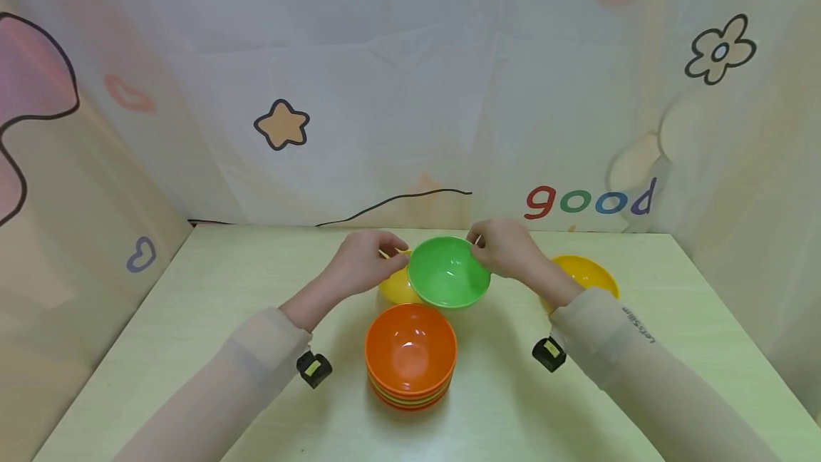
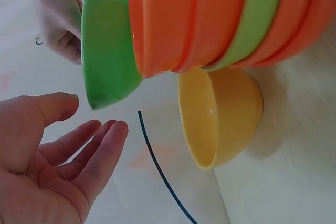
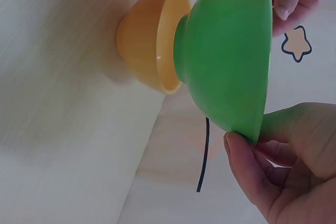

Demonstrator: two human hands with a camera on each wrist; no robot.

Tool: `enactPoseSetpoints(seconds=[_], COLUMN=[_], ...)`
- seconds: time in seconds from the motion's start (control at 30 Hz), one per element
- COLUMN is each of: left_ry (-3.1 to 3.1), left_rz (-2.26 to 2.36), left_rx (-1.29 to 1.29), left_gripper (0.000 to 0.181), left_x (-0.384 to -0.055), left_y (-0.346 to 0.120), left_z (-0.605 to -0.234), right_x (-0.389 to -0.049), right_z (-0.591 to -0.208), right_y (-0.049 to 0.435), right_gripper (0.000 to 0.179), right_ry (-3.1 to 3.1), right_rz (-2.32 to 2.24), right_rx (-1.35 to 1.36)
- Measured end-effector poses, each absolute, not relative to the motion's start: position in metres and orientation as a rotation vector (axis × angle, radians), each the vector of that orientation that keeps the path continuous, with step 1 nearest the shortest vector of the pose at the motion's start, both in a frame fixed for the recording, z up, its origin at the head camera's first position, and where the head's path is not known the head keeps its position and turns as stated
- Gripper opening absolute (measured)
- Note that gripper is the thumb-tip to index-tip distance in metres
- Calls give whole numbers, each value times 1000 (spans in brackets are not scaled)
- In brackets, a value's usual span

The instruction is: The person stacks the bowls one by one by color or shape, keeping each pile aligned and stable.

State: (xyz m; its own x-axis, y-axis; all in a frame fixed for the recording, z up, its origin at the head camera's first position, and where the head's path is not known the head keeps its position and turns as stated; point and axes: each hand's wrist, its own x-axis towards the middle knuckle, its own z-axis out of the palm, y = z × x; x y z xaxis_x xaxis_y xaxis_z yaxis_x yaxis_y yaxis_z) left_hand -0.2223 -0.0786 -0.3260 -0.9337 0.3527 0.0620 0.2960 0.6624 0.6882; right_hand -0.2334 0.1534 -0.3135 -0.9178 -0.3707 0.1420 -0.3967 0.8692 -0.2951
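Up in the air above the table hangs a green bowl, its right rim pinched between the thumb and fingers of my right hand. My left hand is at the bowl's left side; in the left wrist view its fingers are spread and apart from the green bowl. Below and behind, a yellow bowl stands upright on the table, partly covered by the green one in the head view. Nearer to me is a stack of bowls, orange on top with a green one between orange ones.
A second yellow bowl stands at the right, partly hidden behind my right forearm. The pale wooden table ends at a printed cloth backdrop, and cloth also hangs along both sides.
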Motion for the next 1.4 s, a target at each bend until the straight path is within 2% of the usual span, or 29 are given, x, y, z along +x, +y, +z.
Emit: enactPoseSetpoints(seconds=[0.5, 0.73, 1.17, 1.4], left_ry=[2674, 2708, 2730, 2727], left_rz=[1314, 1273, 1113, 1079], left_rx=[467, 442, 508, 532], left_gripper=[29, 28, 24, 24], left_x=[-219, -215, -200, -192], left_y=[-77, -82, -93, -97], left_z=[-312, -302, -288, -291], right_x=[-226, -218, -194, -185], right_z=[-301, -295, -289, -293], right_y=[139, 134, 126, 120], right_gripper=[15, 15, 9, 15], right_ry=[-2967, -2994, -3050, -3110], right_rz=[602, 746, 855, 832], right_rx=[589, 541, 658, 632])
